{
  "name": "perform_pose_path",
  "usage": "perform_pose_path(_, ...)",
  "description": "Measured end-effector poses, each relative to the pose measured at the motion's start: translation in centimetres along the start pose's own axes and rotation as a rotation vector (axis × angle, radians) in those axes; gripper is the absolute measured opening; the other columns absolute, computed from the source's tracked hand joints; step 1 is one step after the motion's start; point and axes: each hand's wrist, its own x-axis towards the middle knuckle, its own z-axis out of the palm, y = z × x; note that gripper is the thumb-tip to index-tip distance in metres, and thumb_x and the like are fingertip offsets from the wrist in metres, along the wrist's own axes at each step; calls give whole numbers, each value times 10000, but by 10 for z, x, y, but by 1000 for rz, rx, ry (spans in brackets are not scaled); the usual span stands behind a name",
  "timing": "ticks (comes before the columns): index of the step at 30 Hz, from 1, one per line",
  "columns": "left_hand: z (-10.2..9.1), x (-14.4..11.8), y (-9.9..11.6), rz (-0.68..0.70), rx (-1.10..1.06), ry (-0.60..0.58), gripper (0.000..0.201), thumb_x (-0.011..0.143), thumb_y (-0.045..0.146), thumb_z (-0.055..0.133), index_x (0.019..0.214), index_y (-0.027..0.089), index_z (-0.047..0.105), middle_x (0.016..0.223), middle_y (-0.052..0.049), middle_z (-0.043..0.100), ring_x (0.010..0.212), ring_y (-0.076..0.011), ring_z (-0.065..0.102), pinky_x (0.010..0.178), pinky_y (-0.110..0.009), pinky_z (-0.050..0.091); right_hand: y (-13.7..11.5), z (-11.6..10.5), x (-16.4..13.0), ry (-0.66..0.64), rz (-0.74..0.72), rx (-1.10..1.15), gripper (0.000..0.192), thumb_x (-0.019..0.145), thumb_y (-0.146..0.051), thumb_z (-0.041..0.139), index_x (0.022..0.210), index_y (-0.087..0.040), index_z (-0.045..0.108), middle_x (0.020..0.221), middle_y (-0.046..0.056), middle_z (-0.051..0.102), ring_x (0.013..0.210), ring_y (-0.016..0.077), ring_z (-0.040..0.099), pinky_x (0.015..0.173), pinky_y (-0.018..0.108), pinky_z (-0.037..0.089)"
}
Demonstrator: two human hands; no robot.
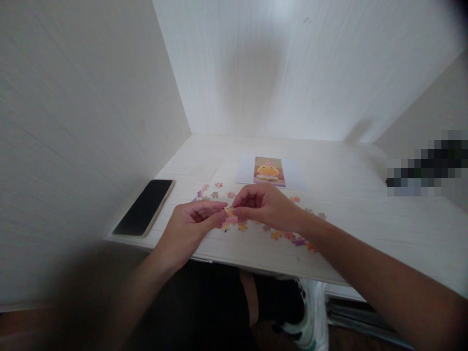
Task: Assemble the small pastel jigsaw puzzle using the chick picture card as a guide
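Between my two hands is a small yellow jigsaw puzzle piece (229, 212), pinched from both sides just above the table. My left hand (197, 219) grips its left edge between thumb and fingertips. On the other side, the thumb and forefinger of my right hand (265, 207) close on it. Whether it is one piece or two joined ones, I cannot tell. Loose yellow and pink puzzle pieces (242, 227) lie right below the fingers. More orange and purple pieces (288, 235) are scattered under my right wrist, and several others (218, 185) lie behind my left hand.
A picture card (268, 171) of a yellow cartoon figure lies on white paper (245, 170) behind the hands. A black-screened phone (144, 207) rests at the table's left edge. White panels (234, 68) enclose the table (358, 195). A blurred dark object (431, 163) is at right.
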Motion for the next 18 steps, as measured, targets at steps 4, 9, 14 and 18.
perform_pose_path(4,4,-1,1,86,104,55,263,700,297,827,913,158,761,826,-44,774,738,-142,693,705,-223,545,4,0,0,-10,-16,-67,271,724,-365,790,848,-160,663,731,18,697,642,109,631,592,235,505)
perform_pose_path(9,6,0,2,128,166,74,253,699,309,820,887,150,759,806,-47,773,729,-159,702,713,-249,564,8,0,0,16,-47,-136,279,731,-382,782,857,-160,668,740,25,698,653,118,640,601,242,515)
perform_pose_path(14,5,-2,3,115,172,71,291,689,325,825,917,155,763,838,-56,776,757,-183,711,737,-277,570,8,-1,0,21,-62,-146,271,742,-384,771,856,-164,663,752,31,704,653,120,643,603,248,521)
perform_pose_path(18,4,-3,2,128,195,80,303,690,336,820,927,155,767,825,-59,773,735,-190,707,712,-290,570,4,0,-1,46,-59,-154,285,725,-397,782,838,-165,661,752,32,706,650,126,646,599,252,527)
